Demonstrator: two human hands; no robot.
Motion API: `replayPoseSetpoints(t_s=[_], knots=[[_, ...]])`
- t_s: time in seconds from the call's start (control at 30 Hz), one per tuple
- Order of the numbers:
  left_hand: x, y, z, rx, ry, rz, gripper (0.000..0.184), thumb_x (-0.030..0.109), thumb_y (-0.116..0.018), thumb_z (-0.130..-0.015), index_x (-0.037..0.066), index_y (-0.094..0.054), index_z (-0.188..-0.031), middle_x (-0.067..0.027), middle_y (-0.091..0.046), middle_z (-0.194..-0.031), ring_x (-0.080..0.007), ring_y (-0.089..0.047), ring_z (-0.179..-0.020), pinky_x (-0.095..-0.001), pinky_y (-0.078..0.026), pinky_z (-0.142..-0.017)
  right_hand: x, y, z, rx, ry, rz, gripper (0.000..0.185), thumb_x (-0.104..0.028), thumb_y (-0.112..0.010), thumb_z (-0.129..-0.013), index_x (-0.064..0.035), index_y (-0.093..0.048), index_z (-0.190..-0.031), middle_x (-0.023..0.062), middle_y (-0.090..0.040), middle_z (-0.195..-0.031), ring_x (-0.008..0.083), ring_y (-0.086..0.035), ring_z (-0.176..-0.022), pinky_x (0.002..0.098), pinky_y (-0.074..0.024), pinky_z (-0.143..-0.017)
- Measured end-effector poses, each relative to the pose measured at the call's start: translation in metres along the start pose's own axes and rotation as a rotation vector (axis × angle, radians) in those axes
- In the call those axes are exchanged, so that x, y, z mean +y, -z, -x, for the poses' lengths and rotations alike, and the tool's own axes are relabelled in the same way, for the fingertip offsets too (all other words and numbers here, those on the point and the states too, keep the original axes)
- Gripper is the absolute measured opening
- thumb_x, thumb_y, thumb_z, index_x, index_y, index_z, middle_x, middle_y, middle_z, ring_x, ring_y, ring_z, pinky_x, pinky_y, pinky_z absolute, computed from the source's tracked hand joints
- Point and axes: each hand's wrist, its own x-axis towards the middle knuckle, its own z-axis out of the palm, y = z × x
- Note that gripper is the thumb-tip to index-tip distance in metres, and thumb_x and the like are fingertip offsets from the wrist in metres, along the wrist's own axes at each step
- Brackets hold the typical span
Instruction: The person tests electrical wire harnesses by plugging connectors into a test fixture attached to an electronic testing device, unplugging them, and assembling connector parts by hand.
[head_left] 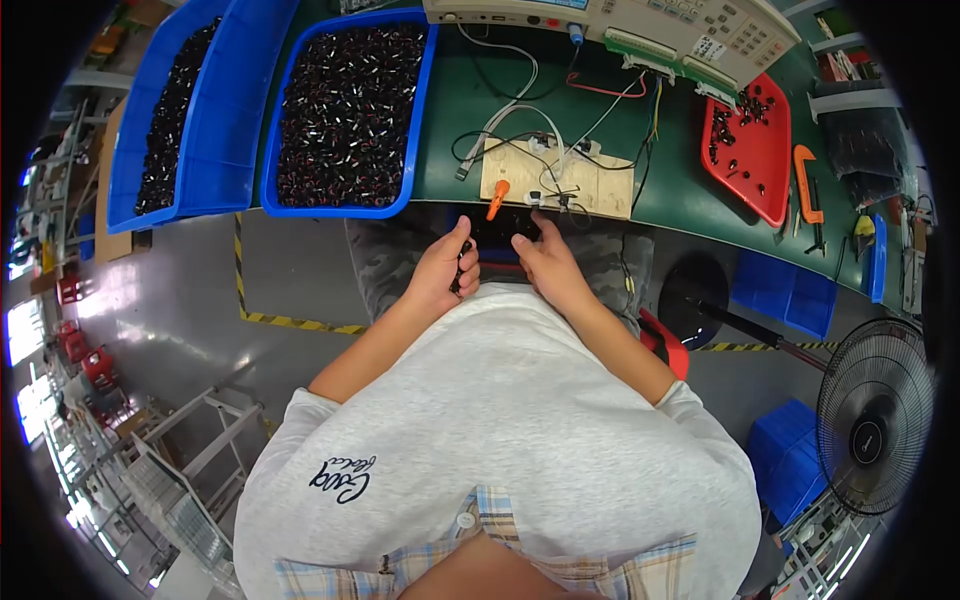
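Note:
My left hand [446, 266] is closed around several small black components [460, 268], which show between its curled fingers. It is just in front of the bench edge. My right hand [553, 266] has its thumb and index finger apart, and nothing shows between them. Its index fingertip is at the front edge of a wooden board [612, 190], close to a small white fixture [535, 199] with black parts and wires. An orange clip-like piece [498, 199] stands at the board's front left. The other fingers of my right hand are partly hidden.
A blue tray [270, 150] full of small black components is on the left, with another blue bin [215, 120] beside it. A bench instrument [640, 30] stands behind the board, wired to it. A red tray [778, 150] with loose components and an orange tool [804, 185] are right.

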Motion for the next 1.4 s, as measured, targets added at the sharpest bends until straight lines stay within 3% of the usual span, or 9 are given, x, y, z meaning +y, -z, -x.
replayPoseSetpoints(t_s=[0.1,0.23,0.57,0.73,0.97,1.13,1.17,1.3,1.4], knots=[[0.000,0.001,-0.002,-0.017,-0.010,-0.030,0.045,0.054,-0.060,-0.098,0.014,-0.047,-0.084,0.0025,-0.041,-0.059,-0.0109,-0.039,-0.043,-0.0266,-0.032,-0.041,0.003,0.005,0.004,-0.184,0.079,0.117,0.046,-0.016,-0.053,-0.100,-0.0005,-0.041,-0.141,0.0066,-0.060,-0.079,0.0152,-0.059,-0.072,0.0299,-0.0469,-0.068],[-0.002,-0.002,-0.001,-0.040,-0.008,-0.114,0.047,0.056,-0.056,-0.099,0.013,-0.048,-0.083,0.0024,-0.041,-0.056,-0.0113,-0.040,-0.042,-0.0270,-0.031,-0.039,-0.028,-0.009,0.025,-0.286,0.456,0.445,0.042,-0.007,-0.047,-0.098,-0.0008,-0.039,-0.138,0.0129,-0.061,-0.082,0.0264,-0.062,-0.076,0.0375,-0.0478,-0.074],[-0.008,-0.011,0.003,0.070,-0.162,-0.409,0.043,0.046,-0.047,-0.106,0.010,-0.052,-0.084,0.0002,-0.047,-0.057,-0.0101,-0.042,-0.041,-0.0253,-0.032,-0.039,-0.038,-0.016,0.024,-0.350,0.405,0.582,0.058,-0.009,-0.052,-0.097,-0.0040,-0.028,-0.149,0.0159,-0.068,-0.086,0.0348,-0.068,-0.083,0.0417,-0.0522,-0.074],[-0.013,-0.014,0.005,0.130,-0.331,-0.493,0.044,0.041,-0.055,-0.105,0.009,-0.051,-0.074,0.0025,-0.047,-0.056,-0.0059,-0.040,-0.044,-0.0237,-0.029,-0.041,-0.040,-0.017,0.025,-0.327,0.370,0.753,0.067,-0.012,-0.054,-0.097,-0.0046,-0.021,-0.154,0.0168,-0.067,-0.081,0.0363,-0.068,-0.077,0.0455,-0.0515,-0.069],[-0.015,-0.006,0.001,0.131,-0.567,-0.786,0.043,0.034,-0.060,-0.103,0.009,-0.052,-0.069,0.0044,-0.044,-0.056,-0.0032,-0.039,-0.050,-0.0234,-0.029,-0.045,-0.035,-0.019,0.026,-0.285,0.346,0.731,0.069,-0.012,-0.057,-0.096,-0.0033,-0.022,-0.154,0.0142,-0.063,-0.076,0.0307,-0.065,-0.069,0.0411,-0.0493,-0.065],[-0.011,-0.018,0.010,0.035,-0.290,-0.332,0.041,0.041,-0.050,-0.105,0.009,-0.054,-0.080,0.0016,-0.045,-0.056,-0.0078,-0.041,-0.046,-0.0253,-0.030,-0.042,-0.010,-0.017,0.017,-0.137,0.336,0.099,0.042,-0.019,-0.056,-0.101,-0.0006,-0.045,-0.138,0.0052,-0.066,-0.080,0.0178,-0.063,-0.071,0.0339,-0.0498,-0.066],[-0.009,-0.020,0.009,0.024,-0.225,-0.265,0.040,0.042,-0.048,-0.106,0.009,-0.054,-0.083,0.0009,-0.046,-0.056,-0.0091,-0.041,-0.046,-0.0259,-0.031,-0.041,-0.011,-0.015,0.016,-0.093,0.245,-0.036,0.029,-0.022,-0.053,-0.105,-0.0019,-0.053,-0.125,-0.0044,-0.056,-0.075,0.0062,-0.050,-0.062,0.0248,-0.0416,-0.056],[-0.004,0.005,-0.002,-0.122,-0.021,0.062,0.017,0.021,-0.042,-0.096,0.010,-0.054,-0.099,-0.0049,-0.051,-0.069,-0.0162,-0.043,-0.047,-0.0300,-0.033,-0.041,-0.024,-0.006,0.011,-0.043,0.024,-0.406,0.018,-0.025,-0.047,-0.107,-0.0108,-0.055,-0.114,-0.0059,-0.039,-0.067,0.0023,-0.029,-0.047,0.0209,-0.0202,-0.041],[-0.006,0.011,-0.006,-0.154,0.045,0.101,0.016,0.019,-0.042,-0.097,0.010,-0.054,-0.103,-0.0052,-0.052,-0.072,-0.0164,-0.043,-0.047,-0.0297,-0.033,-0.042,-0.024,-0.010,0.006,-0.052,0.029,-0.438,0.017,-0.025,-0.047,-0.107,-0.0111,-0.055,-0.113,-0.0055,-0.039,-0.067,0.0033,-0.029,-0.046,0.0213,-0.0217,-0.041]])
